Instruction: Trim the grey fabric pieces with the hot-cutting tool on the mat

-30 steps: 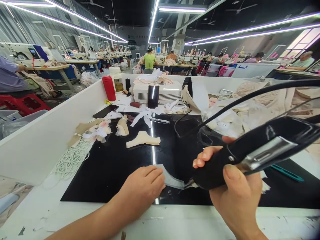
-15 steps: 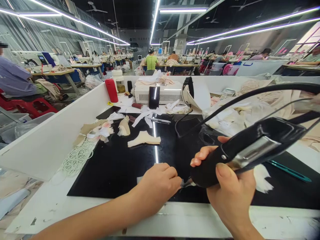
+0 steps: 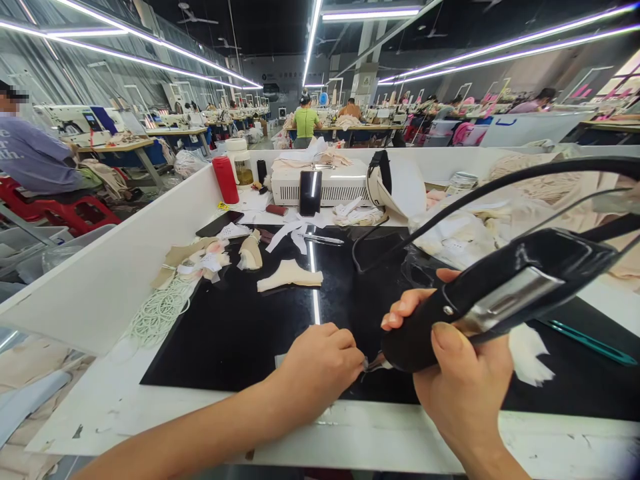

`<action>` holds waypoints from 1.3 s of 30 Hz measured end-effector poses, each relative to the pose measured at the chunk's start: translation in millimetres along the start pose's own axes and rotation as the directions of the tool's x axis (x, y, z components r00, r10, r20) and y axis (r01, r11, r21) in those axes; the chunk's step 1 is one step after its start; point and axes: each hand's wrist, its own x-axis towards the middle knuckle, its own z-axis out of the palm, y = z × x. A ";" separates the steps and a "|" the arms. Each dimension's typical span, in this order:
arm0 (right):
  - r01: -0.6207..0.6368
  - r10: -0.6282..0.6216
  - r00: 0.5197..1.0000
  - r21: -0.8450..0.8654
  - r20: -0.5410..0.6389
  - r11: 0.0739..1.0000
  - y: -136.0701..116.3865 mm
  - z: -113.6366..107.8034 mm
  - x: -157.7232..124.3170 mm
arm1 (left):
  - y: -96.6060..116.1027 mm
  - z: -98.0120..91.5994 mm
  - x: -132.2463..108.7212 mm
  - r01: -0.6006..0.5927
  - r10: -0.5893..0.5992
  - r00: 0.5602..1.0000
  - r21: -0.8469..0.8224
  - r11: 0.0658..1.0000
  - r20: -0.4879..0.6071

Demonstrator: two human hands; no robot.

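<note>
My right hand point(image 3: 463, 373) is wrapped round a black corded hand tool point(image 3: 515, 287) with a silver metal lever along its side. From the tool's lower end a small metal tip point(image 3: 380, 363) reaches to the fingertips of my left hand point(image 3: 323, 360). My left hand is closed, its thumb and fingers pinched just above the black mat point(image 3: 225, 340). A thin greyish, see-through piece point(image 3: 280, 360) shows beside that hand; most of it is hidden under the palm. Whatever lies between the left fingertips is too small to make out.
A cream fabric piece point(image 3: 290, 275) lies mid-mat. Scraps point(image 3: 200, 260) and pale green cord point(image 3: 163, 310) are at left. White fabric point(image 3: 530, 353) and teal tweezers point(image 3: 593, 341) lie at right. A phone point(image 3: 310, 193) leans against a white machine point(image 3: 345, 190). The tool's cable point(image 3: 450, 213) arches overhead right.
The view has shifted slightly, so the bench and room sit a little differently in the frame. Both hands and the tool keep almost the same pose.
</note>
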 end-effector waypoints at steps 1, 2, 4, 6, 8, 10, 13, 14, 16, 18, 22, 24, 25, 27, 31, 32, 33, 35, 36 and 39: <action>0.000 0.000 1.000 -0.004 -0.002 1.000 -0.1 -0.4 -0.3 | 0.0 -0.3 0.3 -0.004 0.004 1.000 -0.001 1.000 0.002; 0.000 0.000 1.000 -0.009 -0.003 1.000 -0.2 -0.8 -0.5 | -0.1 -0.8 0.6 -0.005 0.005 1.000 -0.002 1.000 0.003; 0.001 -0.001 1.000 -0.016 -0.008 1.000 -0.2 -1.3 -0.9 | -0.4 -2.2 0.8 0.000 0.000 1.000 -0.010 1.000 0.009; 0.000 0.000 1.000 -0.020 -0.012 1.000 0.2 -1.1 -0.7 | -0.9 -3.6 0.7 0.009 -0.008 1.000 -0.030 1.000 0.025; -0.005 0.005 1.000 -0.023 -0.018 1.000 0.6 -0.4 -0.2 | -1.3 -4.3 0.2 0.030 -0.027 0.999 -0.062 0.998 0.046; -0.013 0.013 1.000 -0.023 -0.028 1.000 0.6 0.5 0.2 | -1.4 -4.4 -0.3 0.058 -0.053 0.996 -0.090 0.994 0.066; -0.024 0.023 0.999 -0.019 -0.035 1.000 0.0 1.4 0.5 | -0.9 -4.0 -0.2 0.083 -0.076 0.994 -0.087 0.993 0.082; -0.024 0.023 0.999 -0.019 -0.035 1.000 -0.2 1.6 0.5 | -0.7 -3.8 0.1 0.084 -0.078 0.994 -0.077 0.993 0.079; -0.018 0.017 0.999 -0.016 -0.029 1.000 -0.5 1.7 0.5 | -0.3 -2.7 0.8 0.083 -0.080 0.995 -0.052 0.995 0.055; -0.010 0.010 1.000 -0.012 -0.025 1.000 -0.5 1.7 0.3 | -0.1 -0.2 0.7 0.076 -0.075 0.997 -0.029 0.997 0.015; -0.009 0.009 0.999 -0.005 -0.030 1.000 0.1 1.5 -0.2 | -0.3 9.2 -4.2 0.030 -0.028 0.995 0.015 0.999 -0.091; -0.004 0.004 1.000 -0.001 -0.030 1.000 0.3 1.3 -0.3 | 0.1 13.4 -8.3 0.004 0.003 0.987 0.044 0.999 -0.158; -0.001 0.001 1.000 0.000 -0.029 1.000 0.3 1.2 -0.3 | 0.5 14.7 -10.4 -0.007 0.019 0.982 0.060 0.998 -0.189; 0.002 -0.002 1.000 -0.001 -0.025 1.000 0.2 1.0 -0.2 | 2.0 15.4 -13.7 -0.026 0.045 0.973 0.087 0.996 -0.226; 0.004 -0.004 1.000 -0.017 -0.025 1.000 -0.4 1.2 -0.7 | 4.8 12.7 -15.1 -0.044 0.073 0.971 0.130 0.991 -0.229; 0.006 -0.006 1.000 -0.019 -0.024 1.000 -0.6 1.3 -0.9 | 5.2 12.2 -14.7 -0.045 0.077 0.969 0.138 0.989 -0.234; 0.007 -0.007 1.000 -0.019 -0.022 1.000 -0.8 1.5 -1.2 | 5.5 11.9 -14.1 -0.046 0.081 0.967 0.144 0.989 -0.243; 0.007 -0.007 1.000 -0.014 -0.014 1.000 -1.1 1.9 -1.3 | 5.8 11.7 -13.2 -0.048 0.088 0.960 0.153 0.987 -0.266; 0.006 -0.007 1.000 -0.014 -0.012 1.000 -1.2 2.0 -1.0 | 5.9 11.6 -12.9 -0.050 0.092 0.957 0.155 0.987 -0.277; 0.020 -0.021 0.999 -0.019 -0.034 1.000 -1.6 3.0 1.7 | 6.4 10.7 -12.7 -0.054 0.101 0.950 0.163 0.985 -0.294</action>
